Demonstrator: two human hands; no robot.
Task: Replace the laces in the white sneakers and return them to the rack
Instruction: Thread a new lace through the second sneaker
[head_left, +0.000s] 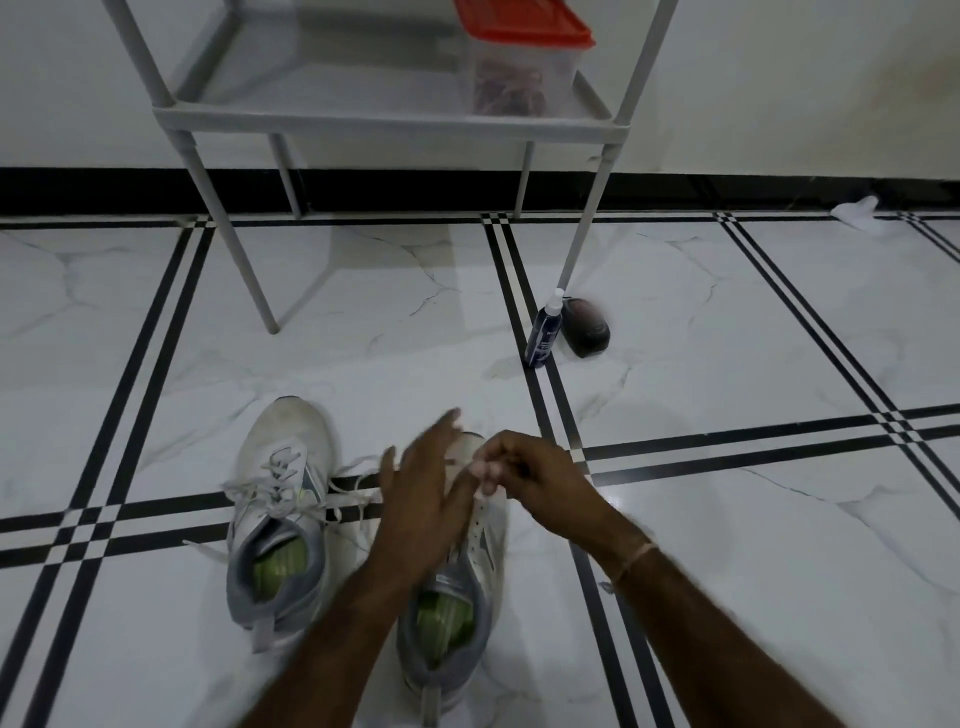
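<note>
On the white marble floor with black stripes, a white lace-up sneaker with a grey heel collar and green insole stands toe away from the person. Its white lace is slack, and the loose ends trail right across the tiles. Behind it stands a pale grey plastic rack on thin legs, against the wall.

The left hand hovers over the second white sneaker, fingers straight and spread, holding nothing. This sneaker stands just right of the first, parallel to it, with bare eyelets showing beside the hand. The right hand is at those eyelets with its fingers curled and tips bunched together. Blur hides whether they pinch a lace. A thin band circles that wrist.

On the rack's shelf sits a clear plastic box with an orange lid. By the rack's front right leg, a dark blue spray bottle with a white nozzle stands upright, just beside a black rounded object. Far right, near the wall, lies a crumpled white cloth.
</note>
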